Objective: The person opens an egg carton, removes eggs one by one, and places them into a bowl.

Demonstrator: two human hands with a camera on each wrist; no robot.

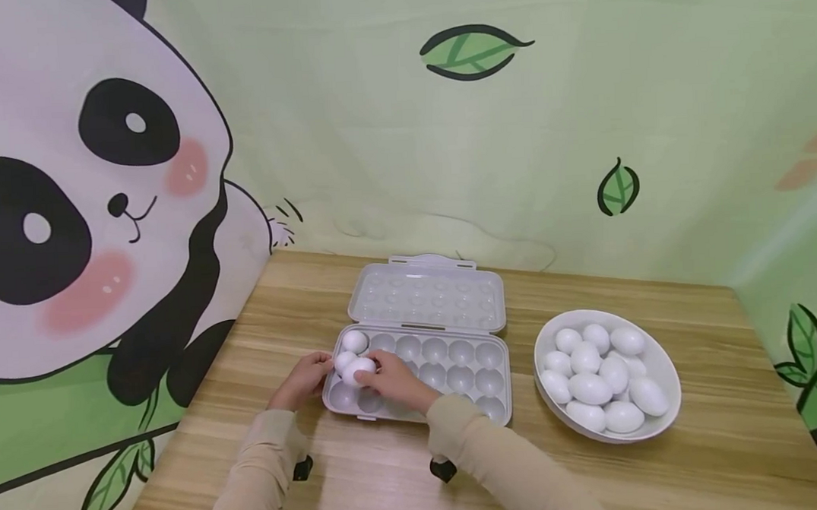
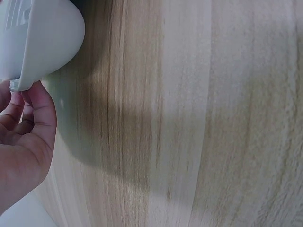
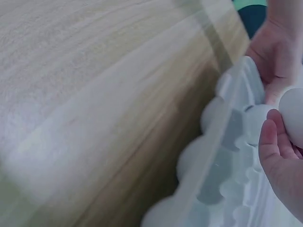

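Note:
A light-grey plastic egg carton (image 1: 447, 362) lies with its hinged lid folded back. Two white eggs sit in its leftmost column, a back egg (image 1: 354, 341) and a middle egg (image 1: 343, 361). My left hand (image 1: 309, 377) pinches the carton's left rim between thumb and fingers, as the left wrist view shows with the hand (image 2: 31, 142) below the rim. Just above the carton's left part, my right hand (image 1: 399, 382) holds another white egg (image 1: 359, 372) by its fingertips. In the right wrist view that egg (image 3: 292, 116) is partly cut off by the frame.
Right of the carton stands a white bowl (image 1: 666, 396) heaped with several white eggs (image 1: 590, 388). The carton's lid (image 1: 426, 296) lies toward the back of the wooden table (image 1: 723, 393). Behind the table hangs a green backdrop (image 1: 348, 136) with a panda and leaves.

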